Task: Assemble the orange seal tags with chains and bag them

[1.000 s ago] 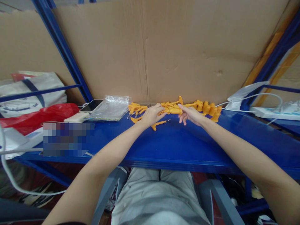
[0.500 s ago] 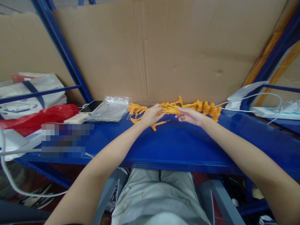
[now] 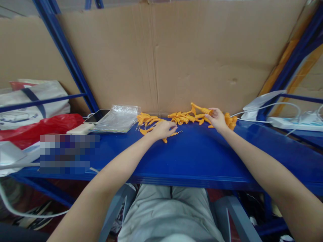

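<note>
Orange parts [image 3: 186, 117] w/ both hands

Head view, looking down over a blue metal bench [image 3: 191, 158] backed by cardboard sheeting [image 3: 176, 57]. Left hand [image 3: 163, 129] rests palm down on the bench, fingers [image 3: 172, 126] over a loose orange plastic part with a ridged shaft [image 3: 172, 135]. Right hand [image 3: 217, 119] is raised at the back of the bench, fingers closed on a long orange plastic piece [image 3: 200, 109] that points left and up. A scatter of orange plastic parts [image 3: 183, 117] lies between the hands along the cardboard. Left of it: a clear plastic bag [image 3: 118, 117], a phone [image 3: 97, 116], a red bag [image 3: 37, 126]. White cables [image 3: 272, 105] at right.
</note>
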The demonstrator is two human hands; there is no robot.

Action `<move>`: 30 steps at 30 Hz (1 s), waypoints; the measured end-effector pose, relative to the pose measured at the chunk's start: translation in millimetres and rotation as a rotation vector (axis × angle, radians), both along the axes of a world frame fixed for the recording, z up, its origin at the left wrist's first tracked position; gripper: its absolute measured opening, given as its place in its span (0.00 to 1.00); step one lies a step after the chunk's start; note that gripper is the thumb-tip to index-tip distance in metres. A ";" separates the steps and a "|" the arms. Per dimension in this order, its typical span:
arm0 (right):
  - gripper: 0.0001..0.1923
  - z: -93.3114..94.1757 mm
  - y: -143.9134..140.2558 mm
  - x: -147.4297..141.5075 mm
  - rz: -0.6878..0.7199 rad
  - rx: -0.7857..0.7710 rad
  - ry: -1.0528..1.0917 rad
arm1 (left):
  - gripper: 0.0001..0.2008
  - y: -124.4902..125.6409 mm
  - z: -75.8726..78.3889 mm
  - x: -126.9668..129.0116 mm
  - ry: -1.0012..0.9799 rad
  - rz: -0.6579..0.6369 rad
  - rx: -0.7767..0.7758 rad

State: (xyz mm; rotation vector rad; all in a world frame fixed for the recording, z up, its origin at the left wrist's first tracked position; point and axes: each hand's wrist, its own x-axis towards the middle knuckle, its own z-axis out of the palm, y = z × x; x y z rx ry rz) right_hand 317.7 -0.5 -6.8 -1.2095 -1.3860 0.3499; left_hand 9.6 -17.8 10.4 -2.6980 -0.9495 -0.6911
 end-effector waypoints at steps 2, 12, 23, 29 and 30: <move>0.19 -8.8 3.5 -1.9 -0.004 0.039 -0.133 | 0.13 -1.8 1.2 1.3 0.020 0.006 -0.014; 0.21 -14.3 1.9 -14.1 -0.168 -0.082 -0.599 | 0.12 -5.0 2.8 3.2 0.037 -0.015 -0.054; 0.30 -20.0 14.7 -1.9 -0.208 -0.127 -0.552 | 0.12 -5.3 1.9 3.8 0.074 -0.017 -0.049; 0.27 -21.4 15.3 2.3 -0.265 -0.263 -0.375 | 0.12 -6.1 3.8 3.6 0.083 -0.019 -0.052; 0.25 -21.5 14.8 2.8 -0.270 -0.269 -0.382 | 0.12 -6.2 4.0 3.6 0.083 -0.018 -0.056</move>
